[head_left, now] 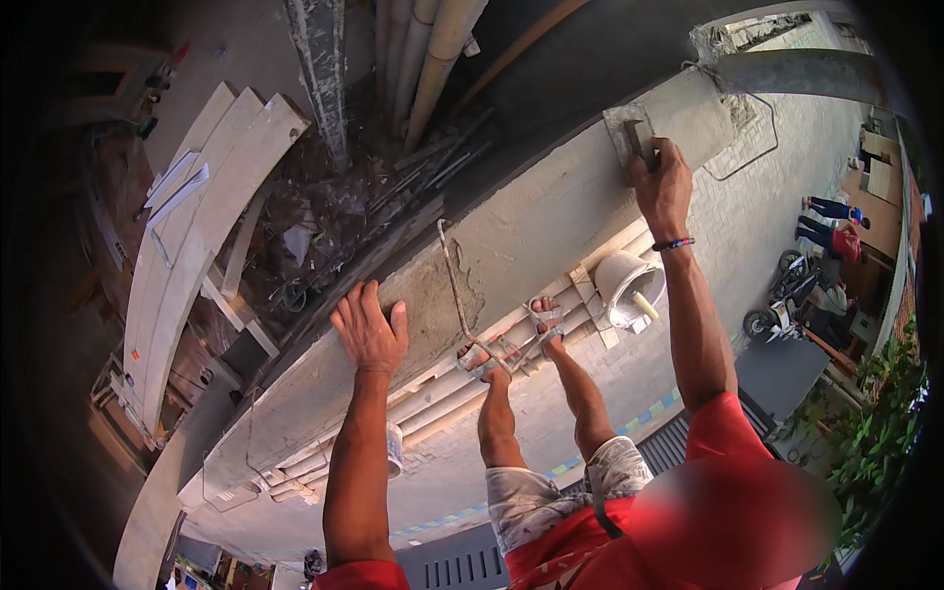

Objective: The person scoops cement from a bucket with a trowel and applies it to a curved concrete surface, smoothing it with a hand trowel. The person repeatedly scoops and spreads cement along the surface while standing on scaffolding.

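My left hand point(369, 329) rests with fingers spread on the narrow concrete ledge point(551, 211), beside a rough, crumbly patch and just left of a bent metal rod point(452, 275). My right hand point(661, 182) grips a flat metal trowel point(626, 126) by its handle, its blade on the smoother grey surface toward the far right end of the ledge. Below the ledge, my sandalled feet point(547, 317) stand on bamboo poles point(433, 403). A white bucket point(618, 285) with a pale handle sticking out hangs or rests beside them; its support is unclear.
Curved pale boards point(197, 246), debris point(295, 236) and upright pipes point(423, 69) lie beyond the ledge. A thin wire loop point(747, 167) juts out near a dark beam point(806, 74). Far below right are paving point(728, 246), motorcycles point(787, 295), people point(836, 226) and plants point(875, 423).
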Demonstrator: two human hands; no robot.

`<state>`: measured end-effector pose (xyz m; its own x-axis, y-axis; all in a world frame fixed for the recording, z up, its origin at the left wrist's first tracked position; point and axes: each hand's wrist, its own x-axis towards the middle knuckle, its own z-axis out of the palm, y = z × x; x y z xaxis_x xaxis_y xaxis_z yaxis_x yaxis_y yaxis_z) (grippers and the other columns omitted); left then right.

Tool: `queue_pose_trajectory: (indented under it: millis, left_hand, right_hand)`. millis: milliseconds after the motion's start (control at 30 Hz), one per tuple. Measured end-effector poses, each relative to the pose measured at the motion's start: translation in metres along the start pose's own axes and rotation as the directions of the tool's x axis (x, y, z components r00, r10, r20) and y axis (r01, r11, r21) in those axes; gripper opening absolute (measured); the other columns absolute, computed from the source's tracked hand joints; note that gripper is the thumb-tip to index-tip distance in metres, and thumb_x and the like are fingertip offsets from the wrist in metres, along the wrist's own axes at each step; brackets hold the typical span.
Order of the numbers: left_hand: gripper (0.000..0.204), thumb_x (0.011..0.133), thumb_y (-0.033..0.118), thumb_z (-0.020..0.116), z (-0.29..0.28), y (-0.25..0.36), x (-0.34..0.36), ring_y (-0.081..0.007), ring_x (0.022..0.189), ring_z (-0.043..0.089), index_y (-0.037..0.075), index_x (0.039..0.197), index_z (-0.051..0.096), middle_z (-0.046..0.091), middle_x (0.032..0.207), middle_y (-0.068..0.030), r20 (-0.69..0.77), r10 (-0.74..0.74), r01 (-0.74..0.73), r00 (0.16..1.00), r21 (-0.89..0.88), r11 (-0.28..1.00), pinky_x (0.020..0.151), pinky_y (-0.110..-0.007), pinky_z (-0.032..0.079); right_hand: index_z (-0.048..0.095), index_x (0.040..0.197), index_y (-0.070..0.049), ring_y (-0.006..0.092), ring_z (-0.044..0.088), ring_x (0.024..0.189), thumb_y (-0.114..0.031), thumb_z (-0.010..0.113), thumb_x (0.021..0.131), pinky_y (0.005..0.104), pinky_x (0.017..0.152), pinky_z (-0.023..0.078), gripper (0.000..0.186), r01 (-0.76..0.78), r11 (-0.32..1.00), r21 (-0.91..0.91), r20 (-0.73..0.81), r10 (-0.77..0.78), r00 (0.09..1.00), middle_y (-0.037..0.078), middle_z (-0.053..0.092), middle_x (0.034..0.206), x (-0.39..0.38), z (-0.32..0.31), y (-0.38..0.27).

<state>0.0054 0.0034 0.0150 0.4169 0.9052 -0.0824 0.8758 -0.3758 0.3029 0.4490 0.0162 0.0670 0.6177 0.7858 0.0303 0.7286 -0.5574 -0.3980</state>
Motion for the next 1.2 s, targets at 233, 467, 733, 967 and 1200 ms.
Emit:
queue_pose_trajectory:
  millis: [233,467,733,967,1200]
  left_hand:
    - [0.05,0.092,0.034,0.054,0.0,0.001,-0.002,-0.0365,0.113,0.046,0.001,0.128,0.046,0.051,0.123,-0.0195,-0.014,-0.013,0.013,1.0,-0.006,1.0,0.097,-0.051,0.03]
    - [0.047,0.094,0.033,0.051,0.003,0.0,0.0,-0.036,0.114,0.047,0.001,0.127,0.046,0.052,0.124,-0.0192,-0.037,0.018,-0.018,0.999,0.005,1.0,0.095,-0.05,0.032]
    - [0.047,0.096,0.035,0.048,0.001,0.002,0.001,-0.036,0.113,0.047,0.0,0.127,0.047,0.052,0.125,-0.0193,-0.025,0.022,-0.021,0.999,0.035,0.999,0.095,-0.049,0.032]
    - [0.048,0.094,0.038,0.05,0.002,-0.001,-0.002,-0.0353,0.113,0.047,0.002,0.126,0.046,0.051,0.125,-0.0179,-0.028,0.013,-0.012,1.0,0.033,0.999,0.096,-0.05,0.031]
    - [0.048,0.095,0.035,0.049,0.0,0.0,-0.001,-0.0363,0.114,0.046,0.0,0.128,0.046,0.051,0.126,-0.0195,0.019,-0.009,0.008,1.0,0.036,0.999,0.096,-0.05,0.031]
  right_hand:
    - [0.059,0.102,0.003,0.0358,0.062,0.074,-0.013,0.07,0.08,0.0443,0.068,0.05,0.029,0.128,0.973,0.194,-0.008,-0.129,0.992,0.019,0.06,0.091,-0.027,-0.029,-0.033]
    - [0.054,0.098,-0.003,0.0307,0.052,0.09,-0.002,0.07,0.071,0.0407,0.08,0.048,0.032,0.534,0.827,0.178,0.205,-0.562,0.801,0.014,0.05,0.096,-0.083,0.028,-0.068]
    - [0.059,0.107,-0.001,0.0406,0.06,0.093,-0.015,0.065,0.083,0.0468,0.082,0.047,0.029,0.083,0.988,-0.13,-0.158,-0.103,0.982,0.022,0.062,0.096,0.104,-0.028,0.099]
    - [0.063,0.118,-0.001,0.0323,0.07,0.088,-0.025,0.062,0.089,0.0407,0.08,0.051,0.038,-0.038,0.994,0.102,0.078,0.03,0.997,0.021,0.07,0.099,0.122,-0.067,0.138]
    - [0.062,0.119,0.001,0.0353,0.069,0.088,-0.023,0.061,0.09,0.042,0.077,0.051,0.038,-0.047,0.993,0.107,-0.008,0.048,0.999,0.023,0.069,0.091,0.133,-0.033,0.127]
